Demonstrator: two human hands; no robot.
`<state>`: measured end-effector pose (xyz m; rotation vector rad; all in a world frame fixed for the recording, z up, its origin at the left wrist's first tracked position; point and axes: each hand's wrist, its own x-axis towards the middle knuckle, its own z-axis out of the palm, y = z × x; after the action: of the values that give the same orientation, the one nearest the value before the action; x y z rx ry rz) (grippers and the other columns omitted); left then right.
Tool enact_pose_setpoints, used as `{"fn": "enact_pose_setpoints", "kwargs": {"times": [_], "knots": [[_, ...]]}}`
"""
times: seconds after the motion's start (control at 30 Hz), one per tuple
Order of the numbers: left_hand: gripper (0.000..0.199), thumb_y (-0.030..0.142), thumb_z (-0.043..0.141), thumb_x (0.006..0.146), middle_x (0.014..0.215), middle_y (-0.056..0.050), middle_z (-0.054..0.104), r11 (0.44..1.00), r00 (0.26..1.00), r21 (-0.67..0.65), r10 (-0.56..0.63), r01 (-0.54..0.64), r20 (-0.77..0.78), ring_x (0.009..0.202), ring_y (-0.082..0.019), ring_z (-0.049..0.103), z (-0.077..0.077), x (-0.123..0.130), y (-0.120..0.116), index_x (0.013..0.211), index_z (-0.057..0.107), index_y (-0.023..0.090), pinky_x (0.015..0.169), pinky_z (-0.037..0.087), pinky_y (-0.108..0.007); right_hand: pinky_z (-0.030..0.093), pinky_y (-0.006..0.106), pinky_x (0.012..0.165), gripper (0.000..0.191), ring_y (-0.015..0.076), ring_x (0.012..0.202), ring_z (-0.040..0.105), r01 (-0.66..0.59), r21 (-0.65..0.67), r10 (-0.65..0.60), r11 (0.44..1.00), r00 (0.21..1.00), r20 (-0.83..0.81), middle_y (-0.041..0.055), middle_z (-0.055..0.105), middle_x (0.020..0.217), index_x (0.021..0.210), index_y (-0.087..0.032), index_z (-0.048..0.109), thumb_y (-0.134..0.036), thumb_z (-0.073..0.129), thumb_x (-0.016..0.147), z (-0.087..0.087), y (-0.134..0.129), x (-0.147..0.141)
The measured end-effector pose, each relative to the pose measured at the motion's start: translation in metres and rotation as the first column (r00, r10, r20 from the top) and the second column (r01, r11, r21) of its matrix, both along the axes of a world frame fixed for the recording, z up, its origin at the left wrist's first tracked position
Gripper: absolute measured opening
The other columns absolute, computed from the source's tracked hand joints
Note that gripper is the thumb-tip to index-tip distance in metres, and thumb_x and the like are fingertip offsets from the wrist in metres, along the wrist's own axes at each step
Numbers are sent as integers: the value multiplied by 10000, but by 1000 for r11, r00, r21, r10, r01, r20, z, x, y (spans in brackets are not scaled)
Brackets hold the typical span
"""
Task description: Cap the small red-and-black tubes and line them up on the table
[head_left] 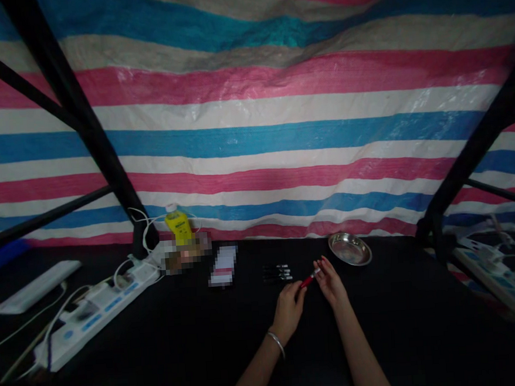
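Note:
Between my two hands is a slim red marker (306, 281) with a pale end, tilted up to the right. My left hand (288, 309), with a silver bangle at the wrist, grips its red barrel. The fingers of my right hand (329, 282) are closed around the pale end. Just left of the marker, several black markers (277, 273) with pale ends lie side by side on the black tabletop (259, 340). Beyond my right hand sits a round, shallow metal dish (349, 249).
A phone (224, 266) with a blurred screen lies left of the black markers. Farther left are a yellow bottle (179, 225) and a white power strip (98, 313) with cables. Black frame posts (100, 151) stand before a striped tarp (257, 134).

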<state>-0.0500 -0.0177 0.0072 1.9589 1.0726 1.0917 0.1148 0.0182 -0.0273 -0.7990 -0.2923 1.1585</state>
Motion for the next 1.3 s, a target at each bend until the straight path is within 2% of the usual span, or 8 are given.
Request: {"fn": "enact_pose_setpoints", "kwargs": {"times": [0.13,0.27,0.6,0.83,1.03,1.1,1.23,1.3], "knots": [[243,302,410,881,758,-26,654,988,997,-148,-34,45,73,688,-145,613,-8,2,0,939,611,177,642,465,-241,539,256,673,444,177,804,670,-31,-36,30,999,999,-15,-7,681,791,909,-227,626,-243,812,506,2,-2,-2],[253,331,420,867,701,-15,643,976,994,-218,8,15,106,649,-141,603,-9,0,5,917,606,167,605,446,-227,548,291,701,432,197,822,671,-50,-33,50,998,999,-1,0,679,778,919,-220,627,-245,803,525,4,-3,-7],[267,375,433,857,714,-12,651,971,992,-238,8,23,130,665,-142,602,-6,1,2,865,612,177,606,439,-221,545,322,717,465,205,767,677,25,-8,-25,1000,997,74,-2,678,719,912,-201,634,-250,818,488,15,-7,-12],[263,371,436,860,718,-15,654,970,990,-240,8,27,144,654,-139,598,-5,0,1,879,605,171,595,432,-218,532,322,738,360,215,779,673,-28,-4,29,1000,987,159,37,692,764,755,-157,668,-295,833,467,23,-12,-25],[255,371,449,853,726,-18,655,969,987,-244,8,32,161,671,-140,604,-5,0,2,879,600,167,620,446,-225,529,326,697,418,222,771,671,-79,-3,78,997,973,219,73,699,843,833,-155,666,-328,827,489,28,-14,-31],[263,381,455,850,731,-19,657,968,985,-247,2,41,170,678,-141,606,-6,0,2,878,604,166,623,450,-226,530,327,674,449,217,742,671,-30,17,24,999,963,267,68,696,842,864,-160,639,-349,822,501,30,-14,-34],[277,392,466,845,731,-20,661,967,984,-248,-15,59,176,684,-144,608,-8,0,3,844,622,164,630,456,-228,509,272,583,409,168,623,652,175,108,-204,979,884,421,26,673,788,821,-181,564,-398,789,558,32,-16,-45],[277,392,471,844,738,-19,666,966,983,-250,-18,65,183,688,-144,611,-9,0,3,848,628,165,638,461,-228,492,252,553,383,148,593,637,199,145,-244,969,846,475,16,660,798,806,-190,546,-416,767,589,34,-16,-49]]}}
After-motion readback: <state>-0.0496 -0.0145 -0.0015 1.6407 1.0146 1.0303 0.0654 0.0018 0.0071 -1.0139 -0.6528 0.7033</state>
